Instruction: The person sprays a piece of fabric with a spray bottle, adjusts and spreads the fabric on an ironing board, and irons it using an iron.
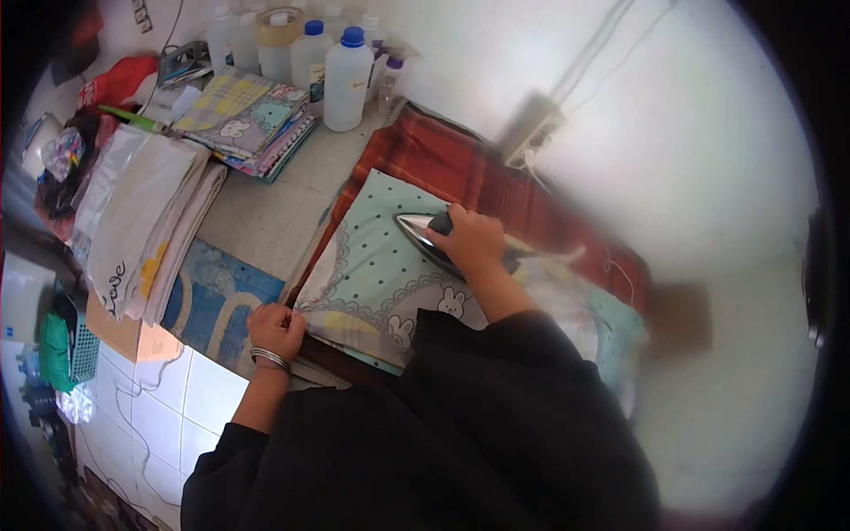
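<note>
A clothes iron (416, 232) lies on mint fabric (374, 212) with dark dots, a lace pattern and grey rabbit figures. Its handle is in my right hand (476, 241), fingers wrapped round it. At the fabric's lower left corner, my left hand (276, 330) is closed, pinching the edge; a bangle circles that wrist. Beneath the fabric spreads a red checked cloth (425, 146). More of the printed fabric (567, 296) trails off to the right, beyond my right forearm.
Bottles (348, 84) and a tape roll (279, 28) stand along the wall. Folded printed cloths (248, 115) and a pale fabric stack (146, 203) lie to the left. A power strip (536, 133) with cords is on the wall side. A green basket (84, 350) is at lower left.
</note>
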A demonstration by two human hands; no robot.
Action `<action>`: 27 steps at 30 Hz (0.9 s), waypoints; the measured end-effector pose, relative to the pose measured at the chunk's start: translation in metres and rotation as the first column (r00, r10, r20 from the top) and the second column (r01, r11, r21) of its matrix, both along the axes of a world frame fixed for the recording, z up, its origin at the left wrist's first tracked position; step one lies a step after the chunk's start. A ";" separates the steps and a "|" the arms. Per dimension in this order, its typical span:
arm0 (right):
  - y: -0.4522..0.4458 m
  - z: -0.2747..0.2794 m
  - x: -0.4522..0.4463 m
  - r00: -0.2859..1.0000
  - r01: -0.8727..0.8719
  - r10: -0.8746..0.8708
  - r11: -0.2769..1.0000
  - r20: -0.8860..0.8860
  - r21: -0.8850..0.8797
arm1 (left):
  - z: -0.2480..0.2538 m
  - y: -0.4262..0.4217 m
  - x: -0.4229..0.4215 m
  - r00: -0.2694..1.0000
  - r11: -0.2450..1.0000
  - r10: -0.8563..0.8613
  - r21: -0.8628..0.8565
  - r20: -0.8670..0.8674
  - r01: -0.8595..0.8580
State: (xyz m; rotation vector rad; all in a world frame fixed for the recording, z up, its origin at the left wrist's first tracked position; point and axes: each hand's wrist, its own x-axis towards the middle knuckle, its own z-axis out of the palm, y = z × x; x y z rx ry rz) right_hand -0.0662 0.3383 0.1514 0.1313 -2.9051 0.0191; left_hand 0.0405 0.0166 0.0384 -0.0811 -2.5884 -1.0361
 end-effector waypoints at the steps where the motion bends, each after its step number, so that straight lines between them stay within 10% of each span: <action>1: 0.005 0.001 0.004 1.000 0.010 -0.010 1.000 -0.008 -0.003 | -0.001 0.000 0.000 1.000 1.000 0.010 -0.022 -0.010 -0.010; 3: 0.016 0.002 0.011 0.953 -0.279 0.285 0.958 -0.100 0.068 | 0.000 -0.003 -0.001 0.999 0.999 0.024 -0.039 -0.032 -0.026; 7: 0.025 0.002 -0.002 0.946 -0.297 0.304 0.952 -0.112 0.080 | -0.002 -0.001 -0.001 1.000 1.000 0.024 -0.019 -0.001 -0.024; 13: 0.016 0.026 -0.047 0.968 0.211 -0.199 0.976 0.151 -0.063 | -0.004 0.000 -0.001 0.999 0.999 0.026 -0.028 -0.034 -0.027; 27: 0.061 0.022 -0.066 0.849 0.472 -0.434 0.879 0.302 -0.063 | -0.006 -0.001 -0.001 0.999 0.999 0.017 -0.048 -0.047 -0.019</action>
